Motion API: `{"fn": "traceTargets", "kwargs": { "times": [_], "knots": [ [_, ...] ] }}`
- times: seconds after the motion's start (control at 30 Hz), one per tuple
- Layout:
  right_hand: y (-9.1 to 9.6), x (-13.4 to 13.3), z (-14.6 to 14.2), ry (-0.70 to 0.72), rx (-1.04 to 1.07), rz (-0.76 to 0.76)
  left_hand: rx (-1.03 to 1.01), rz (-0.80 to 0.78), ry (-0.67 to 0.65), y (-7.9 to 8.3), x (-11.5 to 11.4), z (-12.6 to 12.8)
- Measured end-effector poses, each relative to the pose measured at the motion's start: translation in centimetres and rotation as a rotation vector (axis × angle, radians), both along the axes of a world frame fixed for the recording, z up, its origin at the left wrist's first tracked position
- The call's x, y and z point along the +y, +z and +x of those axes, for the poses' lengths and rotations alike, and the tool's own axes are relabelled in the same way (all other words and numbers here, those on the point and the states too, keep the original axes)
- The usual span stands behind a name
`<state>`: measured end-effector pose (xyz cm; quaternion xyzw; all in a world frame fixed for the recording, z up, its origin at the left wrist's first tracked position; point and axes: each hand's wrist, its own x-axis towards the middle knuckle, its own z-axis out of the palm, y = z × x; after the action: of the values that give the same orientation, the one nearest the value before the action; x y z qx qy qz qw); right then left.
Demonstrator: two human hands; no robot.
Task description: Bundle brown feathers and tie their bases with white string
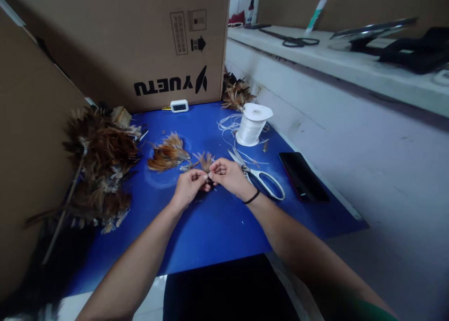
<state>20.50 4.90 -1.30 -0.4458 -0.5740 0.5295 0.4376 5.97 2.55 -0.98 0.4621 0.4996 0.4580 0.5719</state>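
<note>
My left hand [190, 185] and my right hand [230, 175] meet above the blue tabletop, fingertips pinched close together. Between them is a small feather [211, 182], dark at its lower end and mostly covered by my fingers. Just beyond the fingertips lies a small tuft of light brown feathers [205, 160]. To the left of it rests a fanned pile of orange-brown feathers [168, 153]. Beside my right hand lie white-handled scissors [270, 183] with their blades apart. Behind these stands a spool of white ribbon [251, 128], loose strands trailing around it.
Bundles of brown feathers [108, 155] crowd the left side; more feathers [236, 93] sit in the far corner. A cardboard box [115, 40] walls the back. A small white digital display [179, 106] stands before it. A phone [303, 176] lies right; dark scissors [296, 41] rest on the ledge.
</note>
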Motion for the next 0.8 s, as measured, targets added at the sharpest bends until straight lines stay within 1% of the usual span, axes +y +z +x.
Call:
{"fn": "traceTargets", "kwargs": {
  "times": [0.23, 0.43, 0.57, 0.8],
  "knots": [
    [-0.35, 0.00, 0.25, -0.001, -0.066, 0.113, 0.002, -0.016, -0.002, -0.09, 0.01, -0.05],
    [-0.27, -0.10, 0.29, -0.029, -0.144, 0.185, -0.031, -0.065, 0.016, 0.03, 0.05, -0.07],
    [-0.38, -0.10, 0.19, -0.045, -0.167, 0.189, -0.052, -0.096, 0.018, 0.08, 0.06, -0.22],
    [-0.27, -0.13, 0.12, -0.033, -0.118, 0.152, -0.102, -0.128, 0.027, 0.18, 0.07, -0.39]
  ]
}}
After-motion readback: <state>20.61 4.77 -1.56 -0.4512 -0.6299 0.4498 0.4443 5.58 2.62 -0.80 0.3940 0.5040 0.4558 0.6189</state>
